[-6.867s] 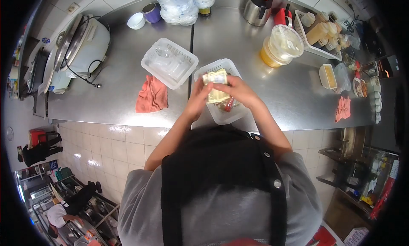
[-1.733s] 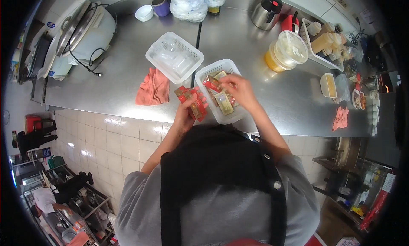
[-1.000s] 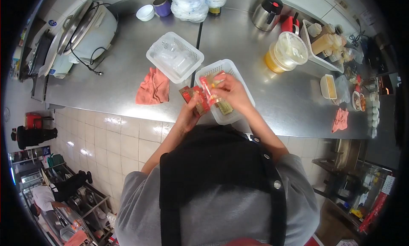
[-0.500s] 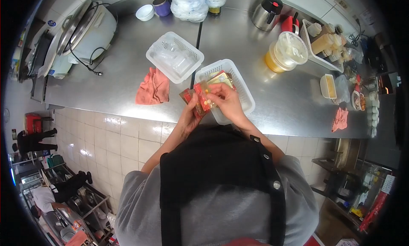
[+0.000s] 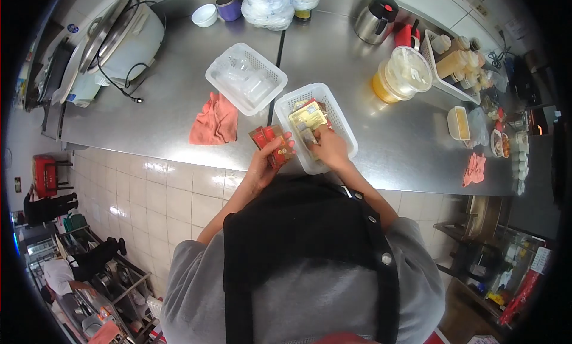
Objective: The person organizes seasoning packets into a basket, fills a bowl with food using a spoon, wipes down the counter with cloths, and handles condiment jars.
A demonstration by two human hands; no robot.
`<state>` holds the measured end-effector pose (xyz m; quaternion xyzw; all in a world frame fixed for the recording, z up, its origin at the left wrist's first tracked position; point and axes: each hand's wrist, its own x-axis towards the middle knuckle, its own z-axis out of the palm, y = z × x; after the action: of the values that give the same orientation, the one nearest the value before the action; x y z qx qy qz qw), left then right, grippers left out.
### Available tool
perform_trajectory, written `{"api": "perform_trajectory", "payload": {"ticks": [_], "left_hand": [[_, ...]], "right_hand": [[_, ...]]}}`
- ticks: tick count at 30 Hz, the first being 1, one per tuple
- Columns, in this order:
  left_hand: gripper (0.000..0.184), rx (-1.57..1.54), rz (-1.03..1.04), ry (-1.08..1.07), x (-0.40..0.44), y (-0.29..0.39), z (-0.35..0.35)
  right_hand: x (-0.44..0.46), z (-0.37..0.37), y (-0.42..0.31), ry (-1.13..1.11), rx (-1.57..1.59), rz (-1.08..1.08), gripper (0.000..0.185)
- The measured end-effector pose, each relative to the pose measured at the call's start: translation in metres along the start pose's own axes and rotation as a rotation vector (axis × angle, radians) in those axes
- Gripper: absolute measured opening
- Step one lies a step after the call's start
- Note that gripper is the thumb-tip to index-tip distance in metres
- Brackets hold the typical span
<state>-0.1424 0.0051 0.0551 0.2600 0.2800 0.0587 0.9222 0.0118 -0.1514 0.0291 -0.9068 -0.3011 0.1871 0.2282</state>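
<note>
My left hand (image 5: 266,163) is closed around a small fanned stack of red condiment packets (image 5: 263,136), held just off the near side of the basket. Inside the white perforated basket (image 5: 347,129) lie more packets, a pale yellow one (image 5: 308,114) on top and some red ones under it. My right hand (image 5: 332,148) reaches into this basket, its thumb and fingers pinched at a greyish packet (image 5: 307,135). The fingertips partly cover that packet.
A second white basket (image 5: 279,83) with clear plastic pieces stands left of the first, near a pink cloth (image 5: 213,122). A lidded tub (image 5: 387,90) and thermos (image 5: 375,21) stand at the right. A cooker (image 5: 128,43) with a loose cord is at far left.
My right hand has moved from the packets in my left hand down into the basket on the right. The red packets stay in my left hand, now closer together.
</note>
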Motion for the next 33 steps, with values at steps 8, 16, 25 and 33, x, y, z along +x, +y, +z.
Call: {"api": "perform_trajectory", "payload": {"ticks": [8, 16, 25, 33], "left_hand": [[0.056, 0.15, 0.099, 0.0, 0.001, -0.004, 0.006], [0.055, 0.053, 0.034, -0.024, 0.005, -0.004, -0.009], [0.06, 0.107, 0.008, -0.047, -0.006, 0.0, 0.001], [0.06, 0.058, 0.022, -0.044, -0.001, -0.003, -0.006]], "right_hand": [[-0.002, -0.047, -0.039, 0.206, 0.5, -0.205, 0.024], [-0.007, -0.043, -0.072, -0.363, 0.776, -0.159, 0.017], [0.044, -0.023, -0.015, 0.092, -0.184, -0.467, 0.057], [0.038, -0.011, -0.002, 0.252, -0.053, -0.394, 0.056]]}}
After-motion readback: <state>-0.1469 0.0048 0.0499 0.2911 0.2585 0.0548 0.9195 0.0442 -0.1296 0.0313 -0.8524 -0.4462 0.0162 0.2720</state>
